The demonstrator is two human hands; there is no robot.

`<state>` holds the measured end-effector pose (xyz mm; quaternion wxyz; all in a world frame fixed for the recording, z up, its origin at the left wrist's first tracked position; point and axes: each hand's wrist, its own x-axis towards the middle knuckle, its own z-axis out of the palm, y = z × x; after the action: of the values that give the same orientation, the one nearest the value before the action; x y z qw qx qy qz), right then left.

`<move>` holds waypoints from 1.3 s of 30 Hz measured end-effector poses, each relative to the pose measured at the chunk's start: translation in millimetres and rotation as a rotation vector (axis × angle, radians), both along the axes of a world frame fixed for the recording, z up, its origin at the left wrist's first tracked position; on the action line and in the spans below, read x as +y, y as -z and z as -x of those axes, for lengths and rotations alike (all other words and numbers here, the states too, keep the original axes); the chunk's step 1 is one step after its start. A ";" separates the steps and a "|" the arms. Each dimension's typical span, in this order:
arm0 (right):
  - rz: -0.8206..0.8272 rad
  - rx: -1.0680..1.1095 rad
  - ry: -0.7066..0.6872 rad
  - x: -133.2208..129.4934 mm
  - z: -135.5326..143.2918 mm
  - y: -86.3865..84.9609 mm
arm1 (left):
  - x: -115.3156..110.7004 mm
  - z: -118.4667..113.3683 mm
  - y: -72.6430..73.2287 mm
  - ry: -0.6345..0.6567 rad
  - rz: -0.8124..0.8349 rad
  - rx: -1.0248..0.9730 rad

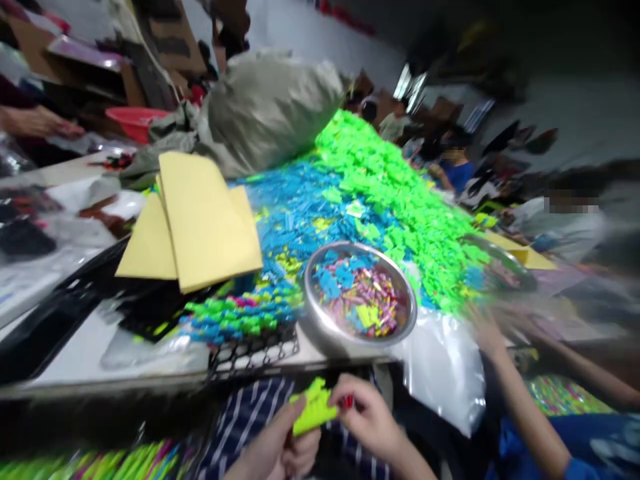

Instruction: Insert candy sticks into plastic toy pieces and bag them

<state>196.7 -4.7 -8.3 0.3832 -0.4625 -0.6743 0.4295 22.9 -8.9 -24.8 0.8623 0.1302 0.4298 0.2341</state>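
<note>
My left hand [295, 447] is closed around a yellow-green plastic piece [316, 408] with an uneven upper edge, held low over my lap. My right hand [367, 417] is at the right end of that piece, its fingers pinched together. Between those fingertips shows a small red piece [349, 401], too small and blurred to name. Just beyond my hands, a round metal bowl [311, 303] stands near the table's front edge. It holds blue and yellow flat pieces and many small pink and red bits.
Heaps of green pieces [400, 187] and blue pieces [285, 200] cover the table, with a large grey sack [270, 107] behind. Yellow cardboard [205, 220] and a black crate [250, 350] of assembled pieces lie left. Right are a clear plastic bag [445, 373] and a co-worker's arm [525, 407].
</note>
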 end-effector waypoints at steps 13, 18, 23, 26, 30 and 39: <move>0.678 0.309 0.193 -38.1 23.4 4.6 | -1.9 -6.2 8.4 -0.243 -0.386 0.203; 0.694 0.389 0.243 -39.2 28.7 5.7 | -3.7 -9.5 13.1 -0.180 -0.396 0.252; 0.708 0.441 0.264 -37.6 28.4 8.0 | -6.4 -12.8 12.7 -0.145 -0.385 0.271; 0.710 0.445 0.253 -40.2 28.0 12.5 | -8.0 -14.1 13.2 -0.147 -0.361 0.255; 0.567 0.293 0.234 -34.9 15.3 13.4 | -9.8 -12.8 17.9 -0.208 -0.335 0.214; -0.193 -0.279 0.492 58.9 -73.2 -20.6 | -15.7 2.3 26.5 -0.264 -0.290 0.240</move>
<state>269.8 54.2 12.3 0.4217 -0.6280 -0.6258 0.1901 20.6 -24.6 -51.3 0.7391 0.2224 0.5045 0.3870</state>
